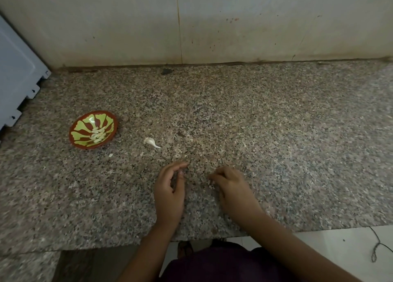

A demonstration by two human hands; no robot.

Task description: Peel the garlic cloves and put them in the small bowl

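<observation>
Here's the granite surface (255, 122), and over on the left sits the small bowl (85, 124), red with green petals. There's a little heap of peeled cloves (98, 135) in its bottom, pale and bare, so a good share of the work looks done.

Between the bowl and the hands lies one garlic clove (150, 142), white with a papery tail pointing right. It looks to be in its skin and nobody is touching it. That one, I'd say, is what's left: peel it and drop it in with the others. I see no other whole cloves on the surface. A pale flake (110, 155), likely skin, lies just below the bowl.

Now the hands, both low and near the front edge, well apart from the bowl. The left hand (170, 188) is relaxed, with its fingers loosely curved over the stone and nothing in them. The right hand (230, 185) has its fingers bunched toward the thumb. There's a whitish speck at the tips, maybe a scrap of peel, but it's too blurred to say whether the hand is pinching anything.

So this looks like late in the job: bowl filled, one clove waiting, and the left hand closer to it.
</observation>
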